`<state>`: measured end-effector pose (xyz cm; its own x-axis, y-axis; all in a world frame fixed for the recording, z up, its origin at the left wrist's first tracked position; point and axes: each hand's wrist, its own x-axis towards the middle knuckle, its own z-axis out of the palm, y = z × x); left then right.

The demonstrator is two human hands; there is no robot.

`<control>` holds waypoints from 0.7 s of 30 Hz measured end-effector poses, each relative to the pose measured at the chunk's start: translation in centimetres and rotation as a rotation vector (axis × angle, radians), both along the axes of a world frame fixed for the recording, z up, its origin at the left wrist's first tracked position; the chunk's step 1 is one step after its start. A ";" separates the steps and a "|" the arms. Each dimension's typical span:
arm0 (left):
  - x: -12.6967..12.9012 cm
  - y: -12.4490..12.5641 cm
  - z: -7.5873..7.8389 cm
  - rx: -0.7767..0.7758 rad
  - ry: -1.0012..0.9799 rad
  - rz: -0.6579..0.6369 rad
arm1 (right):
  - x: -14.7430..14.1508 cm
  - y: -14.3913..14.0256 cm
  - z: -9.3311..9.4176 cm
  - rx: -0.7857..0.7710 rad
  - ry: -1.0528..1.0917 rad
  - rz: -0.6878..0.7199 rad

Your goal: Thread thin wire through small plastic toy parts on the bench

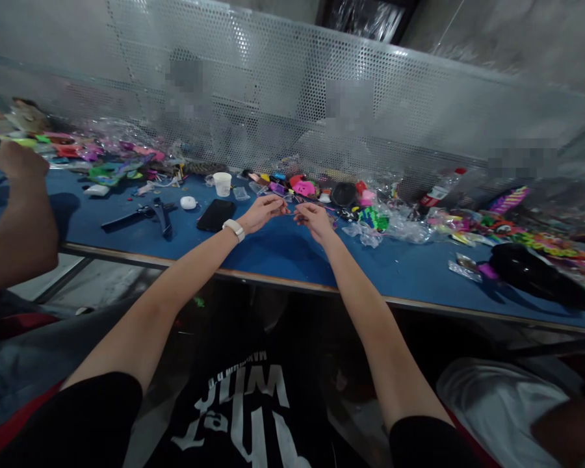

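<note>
Over the blue table [273, 257], my left hand [263, 213] and my right hand [316, 221] are held close together, a narrow gap between them. Thumb and fingers of each hand are pinched. Something small and thin seems to be at the fingertips, too fine and blurred to name. A white band circles my left wrist. Left of that hand lies a black phone [217, 214]. Just beyond my fingers is a pink toy-like piece [303, 188] in a row of small colourful items. Clear plastic wrapping [365, 232] lies right of my right hand.
A white cup [222, 184], a white rounded case [188, 203] and a dark blue tool [149, 216] are on the left. A red-capped bottle [439, 190] and a black bag-like bundle [536, 276] are on the right. A perforated metal panel [273, 84] stands behind. Another person's arm [22, 214] reaches in at left.
</note>
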<state>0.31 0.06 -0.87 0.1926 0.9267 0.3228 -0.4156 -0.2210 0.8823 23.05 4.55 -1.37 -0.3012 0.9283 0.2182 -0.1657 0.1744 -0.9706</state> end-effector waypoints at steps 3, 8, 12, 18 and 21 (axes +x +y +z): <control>-0.2 -0.3 0.6 -0.040 -0.051 0.030 | 0.2 -0.4 0.4 -0.023 0.024 0.091; -0.3 -1.0 1.5 -0.104 -0.097 0.021 | 0.1 -0.7 0.5 0.053 -0.036 0.121; -0.1 -1.2 1.5 -0.134 -0.091 -0.006 | -0.2 -0.6 0.2 0.119 -0.093 0.076; 0.0 -1.2 1.6 -0.175 -0.074 -0.057 | -0.6 -0.7 0.1 0.164 -0.149 0.059; 0.1 -1.5 1.9 -0.166 -0.085 -0.071 | -0.7 -0.8 0.0 0.178 -0.148 0.083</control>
<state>0.40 -1.42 1.03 0.2381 0.9536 0.1841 -0.4990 -0.0425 0.8655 22.36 3.76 -1.33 -0.4156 0.8500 0.3237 -0.0447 0.3364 -0.9407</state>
